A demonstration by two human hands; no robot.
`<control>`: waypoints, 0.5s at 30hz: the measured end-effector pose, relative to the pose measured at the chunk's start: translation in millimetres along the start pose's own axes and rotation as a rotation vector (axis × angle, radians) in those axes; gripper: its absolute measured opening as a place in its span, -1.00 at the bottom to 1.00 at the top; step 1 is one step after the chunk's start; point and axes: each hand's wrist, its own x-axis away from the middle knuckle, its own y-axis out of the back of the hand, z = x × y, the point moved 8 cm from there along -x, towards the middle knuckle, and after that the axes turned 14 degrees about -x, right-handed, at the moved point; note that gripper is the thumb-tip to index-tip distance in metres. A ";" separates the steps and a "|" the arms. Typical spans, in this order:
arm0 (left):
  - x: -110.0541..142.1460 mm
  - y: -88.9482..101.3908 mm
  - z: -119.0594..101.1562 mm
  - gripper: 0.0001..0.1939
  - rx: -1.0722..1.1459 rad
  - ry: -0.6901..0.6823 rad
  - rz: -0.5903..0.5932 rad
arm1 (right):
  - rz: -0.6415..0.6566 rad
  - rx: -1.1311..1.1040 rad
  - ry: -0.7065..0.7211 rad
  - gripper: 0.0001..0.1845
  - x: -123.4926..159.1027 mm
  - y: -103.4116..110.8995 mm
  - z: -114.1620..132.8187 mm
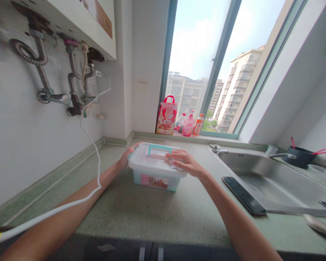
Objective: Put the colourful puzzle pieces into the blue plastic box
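Note:
A translucent plastic storage box (154,170) with a white lid, a teal folding handle (160,148) and a picture label on its front stands on the green-grey countertop (141,214). At the box's left end, my left hand (127,156) is closed around the edge by the latch, its fingertips partly hidden behind the box. My right hand (186,162) rests over the right part of the lid, fingers stretched out and apart near the handle. The lid sits on the box, and what is inside cannot be made out.
A white cable (97,163) hangs across the left side, passing over my left forearm. On the right are a phone (243,195) and a steel sink (271,177) with a dark pot (299,156) behind. A red-and-white bag (167,117) and bottles (188,125) line the windowsill.

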 end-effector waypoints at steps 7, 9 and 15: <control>5.0 3.8 12.7 -0.58 0.064 0.055 -0.079 | -0.033 -0.003 -0.010 -0.49 2.8 2.7 -5.6; 7.2 7.2 21.8 -0.77 0.035 0.117 -0.125 | -0.045 -0.015 -0.018 -0.48 3.2 3.6 -4.8; 9.1 19.3 37.0 -0.81 0.003 0.155 -0.167 | -0.064 -0.042 0.003 -0.49 3.1 4.5 1.5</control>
